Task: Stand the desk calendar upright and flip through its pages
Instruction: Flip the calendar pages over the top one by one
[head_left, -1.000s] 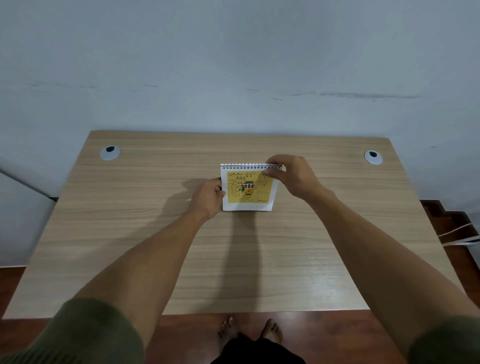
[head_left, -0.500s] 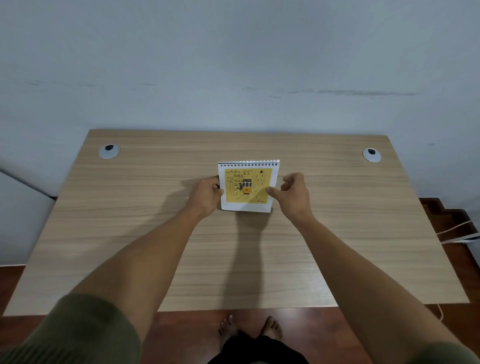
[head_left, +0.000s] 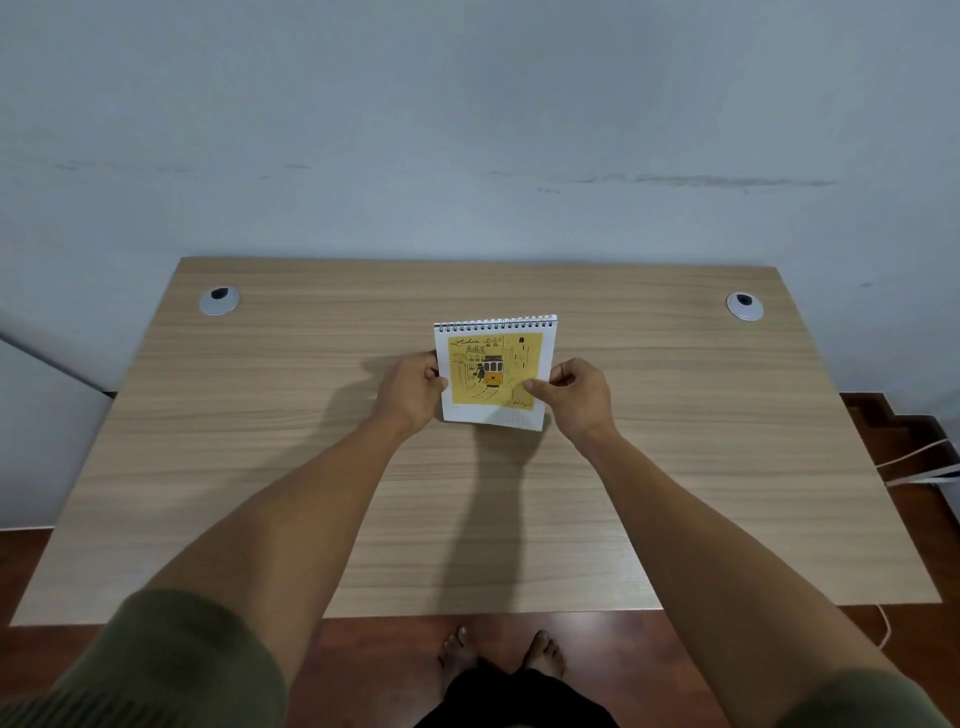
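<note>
- Two hands hold the desk calendar (head_left: 493, 371) near the middle of the wooden desk (head_left: 311, 467), a bit to the far side.
- Its wire rings are on top and it looks stood up, so that part seems done.
- Flipping the pages is still to do; the yellow tram picture shows.
- The left hand (head_left: 410, 387) has its fingers closed on the left edge.
- The right hand (head_left: 574, 392) pinches the right edge of the front page, low down.
- Round cable holes (head_left: 219, 300) sit in both far corners.
- A pale wall (head_left: 467, 130) is behind, with a dark red floor (head_left: 363, 665) below.
</note>
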